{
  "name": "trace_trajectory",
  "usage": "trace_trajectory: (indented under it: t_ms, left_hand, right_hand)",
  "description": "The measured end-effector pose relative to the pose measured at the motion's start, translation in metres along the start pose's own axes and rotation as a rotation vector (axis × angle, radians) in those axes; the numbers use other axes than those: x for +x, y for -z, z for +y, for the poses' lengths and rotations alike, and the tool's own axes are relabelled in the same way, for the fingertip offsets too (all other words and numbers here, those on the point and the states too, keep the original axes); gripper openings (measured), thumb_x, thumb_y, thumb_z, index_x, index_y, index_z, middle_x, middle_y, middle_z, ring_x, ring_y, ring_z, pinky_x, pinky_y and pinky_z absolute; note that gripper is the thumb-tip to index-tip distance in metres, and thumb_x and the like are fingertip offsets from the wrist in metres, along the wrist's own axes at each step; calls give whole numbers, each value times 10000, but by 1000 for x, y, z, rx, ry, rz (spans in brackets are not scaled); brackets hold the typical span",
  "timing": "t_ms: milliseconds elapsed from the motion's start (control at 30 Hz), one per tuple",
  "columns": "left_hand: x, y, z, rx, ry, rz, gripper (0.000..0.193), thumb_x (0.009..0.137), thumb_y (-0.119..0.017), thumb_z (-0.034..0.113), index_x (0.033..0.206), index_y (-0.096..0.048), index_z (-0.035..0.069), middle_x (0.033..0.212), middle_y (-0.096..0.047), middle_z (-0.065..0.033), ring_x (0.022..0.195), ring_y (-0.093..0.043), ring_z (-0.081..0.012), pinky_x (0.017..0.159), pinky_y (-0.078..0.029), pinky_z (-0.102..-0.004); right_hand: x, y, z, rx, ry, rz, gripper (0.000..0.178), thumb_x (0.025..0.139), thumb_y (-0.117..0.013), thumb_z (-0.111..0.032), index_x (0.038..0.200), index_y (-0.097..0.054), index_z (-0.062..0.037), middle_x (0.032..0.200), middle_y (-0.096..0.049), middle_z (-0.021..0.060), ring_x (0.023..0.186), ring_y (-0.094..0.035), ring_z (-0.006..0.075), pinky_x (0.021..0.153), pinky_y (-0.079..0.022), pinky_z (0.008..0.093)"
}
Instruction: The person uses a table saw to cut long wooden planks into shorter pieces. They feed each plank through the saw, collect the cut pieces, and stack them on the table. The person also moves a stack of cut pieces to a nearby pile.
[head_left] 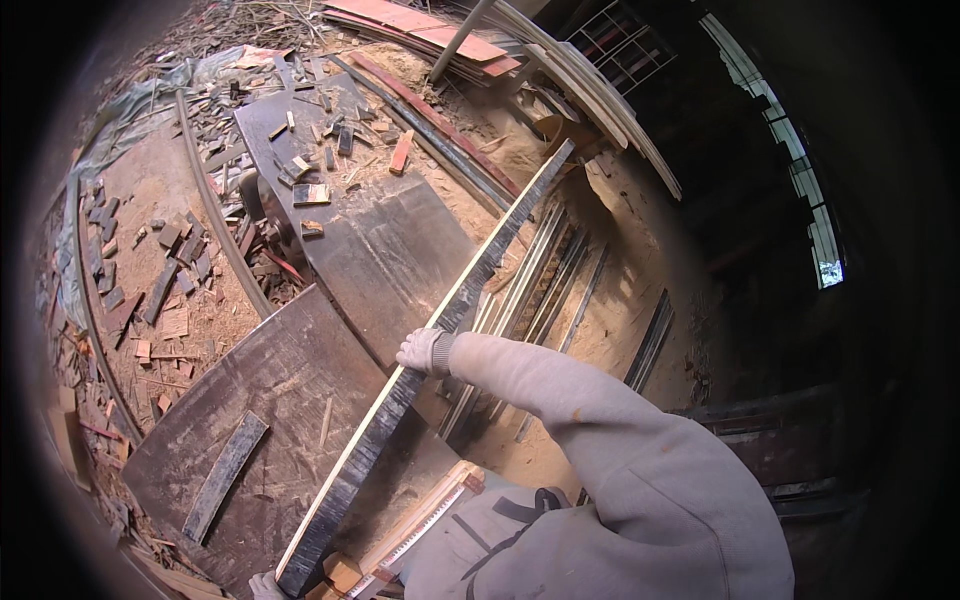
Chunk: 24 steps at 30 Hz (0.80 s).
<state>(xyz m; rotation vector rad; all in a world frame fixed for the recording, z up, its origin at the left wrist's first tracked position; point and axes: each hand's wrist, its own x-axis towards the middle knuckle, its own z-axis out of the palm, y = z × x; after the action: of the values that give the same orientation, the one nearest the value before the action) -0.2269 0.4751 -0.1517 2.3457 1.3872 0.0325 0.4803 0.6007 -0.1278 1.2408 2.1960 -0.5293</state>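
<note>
In the head view, holding a long dark-faced plank (392, 405) aslant across the metal table (270, 370), from the lower picture edge out past the table's right side. Has the right hand (415, 350) curled closed over the plank's pale edge near mid-length, probably to balance so long a piece and hold its edge upward. Has the left hand (267, 586) against the near end, apparently touching, perhaps to steady or steer it; cut off by the lower rim, so cannot tell how far closed. Beside that end, close to the body, shows a wooden rail (420, 512) bearing a scale, possibly for guiding or measuring. To the left, on the table, shows a short dark strip (226, 475) lying clear of the plank. To the right, shows long strips (530, 270) laid roughly parallel on sawdust, likely grouped for easy handling.
</note>
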Motion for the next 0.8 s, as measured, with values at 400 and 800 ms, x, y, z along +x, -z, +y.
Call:
trace_trajectory:
  t_ms: [400, 800]
  left_hand:
    - [61, 107, 188, 16, -82, 76, 472, 766, -739, 142, 1211, -582, 121, 1050, -643, -101, 1001, -658, -323, 874, -536, -454]
    - [154, 27, 404, -160, -79, 22, 446, 995, -646, 406, 1337, -629, 122, 1264, -666, -102, 1214, -597, -310, 1104, -409, -464]
  right_hand:
    - [-245, -25, 79, 74, -70, 330, 467, 735, -755, -128, 1167, -581, -97, 993, -643, 173, 980, -661, 397, 826, -528, 507]
    - [-452, -105, 280, 2, -259, 263, 493, 704, -771, -107, 1156, -573, -111, 1031, -633, 160, 1027, -626, 407, 871, -501, 497]
